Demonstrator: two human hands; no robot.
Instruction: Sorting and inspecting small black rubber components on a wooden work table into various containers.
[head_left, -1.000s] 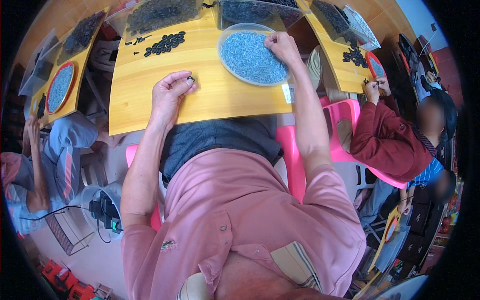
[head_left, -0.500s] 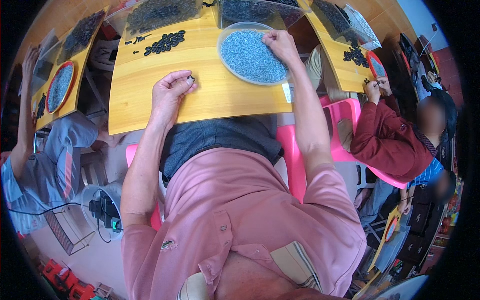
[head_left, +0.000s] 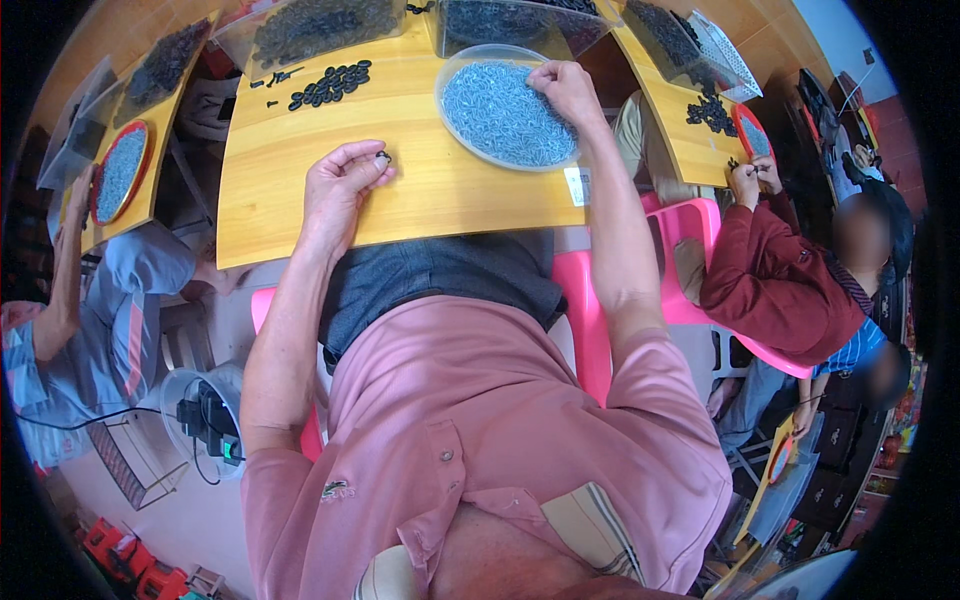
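My left hand [head_left: 340, 190] is over the yellow table [head_left: 290, 190], its thumb and forefinger pinched on a small black part [head_left: 385, 157]. At the right side of a round clear bowl [head_left: 439, 105], my right hand [head_left: 570, 92] dips its fingertips toward the contents. Thin, bluish metal pieces, which look like small screws or pins, [head_left: 500, 115] fill that bowl. The right fingers are closed together, and whatever is between them is too small to make out. Black oval parts [head_left: 330, 85] lie in a loose group beyond my left hand.
Clear bins of black parts [head_left: 325, 30] line the table's far edge. A white label [head_left: 577, 187] sits by the bowl. A co-worker in a dark red jacket [head_left: 770, 270] handles small parts at the right table; another person [head_left: 60, 310] sits at the left table beside a red-rimmed tray [head_left: 148, 165].
My own hands have barely moved. At the left table, the co-worker's hand has come down from the clear bin toward the red-rimmed tray.
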